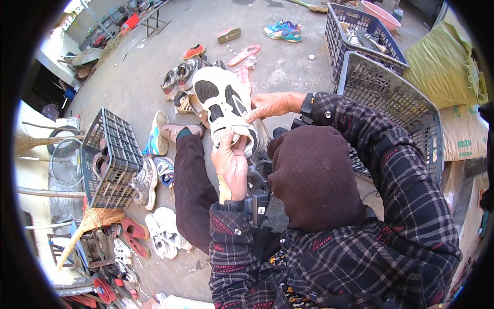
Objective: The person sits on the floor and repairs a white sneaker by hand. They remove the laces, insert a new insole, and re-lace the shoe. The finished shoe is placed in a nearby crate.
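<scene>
A white sneaker (pixel 222 95) with black mesh panels is held up in front of me, its toe pointing away. My left hand (pixel 232 160) grips it near the ankle opening, fingertips pressed on the white strap or tongue. From the right, my right hand (pixel 271 106) is closed on the sneaker's side, the thumb on top and the other fingers hidden behind it. Just beyond it on the ground are grey sneakers (pixel 180 74) and a pink slipper (pixel 244 54). A dark band is around each wrist.
At my left a black plastic crate (pixel 114 154) holds shoes, with white sneakers (pixel 165 232), red clogs (pixel 135 236) and a straw broom (pixel 95 220) nearby. Two more crates, a near one (pixel 391 98) and a far one (pixel 355 26), stand right. Blue sneakers (pixel 283 31) lie farther off.
</scene>
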`<action>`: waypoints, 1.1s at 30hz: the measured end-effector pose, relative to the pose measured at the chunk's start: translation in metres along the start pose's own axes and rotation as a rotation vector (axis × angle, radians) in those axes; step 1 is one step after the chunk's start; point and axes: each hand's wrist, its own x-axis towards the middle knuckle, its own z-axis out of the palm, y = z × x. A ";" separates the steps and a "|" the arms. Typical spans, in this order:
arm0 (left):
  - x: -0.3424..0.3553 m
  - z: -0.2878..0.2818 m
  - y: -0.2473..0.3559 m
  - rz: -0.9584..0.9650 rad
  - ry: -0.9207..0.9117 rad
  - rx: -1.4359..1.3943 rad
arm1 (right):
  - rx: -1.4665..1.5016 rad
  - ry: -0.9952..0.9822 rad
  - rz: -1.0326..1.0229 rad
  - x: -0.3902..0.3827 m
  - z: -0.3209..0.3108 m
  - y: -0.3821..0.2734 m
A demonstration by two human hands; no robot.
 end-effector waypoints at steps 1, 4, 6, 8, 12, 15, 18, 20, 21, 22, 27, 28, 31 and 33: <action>0.000 0.006 0.003 -0.022 -0.025 -0.034 | 0.089 -0.056 -0.101 -0.005 -0.001 -0.005; 0.000 0.025 0.012 -0.084 -0.138 -0.134 | 0.373 -0.008 -0.119 -0.013 0.002 -0.022; 0.000 0.038 0.019 -0.143 -0.159 -0.227 | 0.476 0.032 -0.213 -0.023 0.008 -0.033; 0.002 0.053 0.027 -0.193 -0.368 -0.293 | 0.417 0.196 -0.225 -0.030 0.010 -0.044; 0.006 0.061 0.051 -0.328 -0.401 -0.234 | 0.362 0.279 -0.510 -0.047 -0.012 -0.062; 0.003 0.026 0.076 -0.322 -0.480 -0.068 | 0.478 0.309 -0.685 -0.102 -0.049 -0.067; 0.008 -0.041 0.101 -0.366 -0.647 0.176 | 0.565 0.383 -0.685 -0.194 -0.081 -0.064; 0.002 -0.085 0.117 -0.297 -0.431 0.406 | 0.573 0.492 -0.602 -0.267 -0.088 -0.052; 0.001 -0.106 0.125 -0.283 -0.292 0.481 | 0.582 0.594 -0.585 -0.300 -0.086 -0.043; -0.001 -0.125 0.134 -0.314 -0.276 0.524 | 0.594 0.523 -0.611 -0.322 -0.085 -0.031; -0.024 -0.187 0.182 -0.356 0.057 0.725 | 0.727 0.819 -0.222 -0.384 -0.045 0.053; -0.031 -0.193 0.189 -0.334 0.045 0.695 | 0.742 0.813 -0.127 -0.385 -0.046 0.069; -0.053 -0.202 0.202 -0.237 0.204 0.648 | 0.720 0.964 0.156 -0.392 -0.061 0.109; -0.064 -0.202 0.204 -0.185 0.292 0.622 | 0.664 0.867 0.184 -0.402 -0.078 0.129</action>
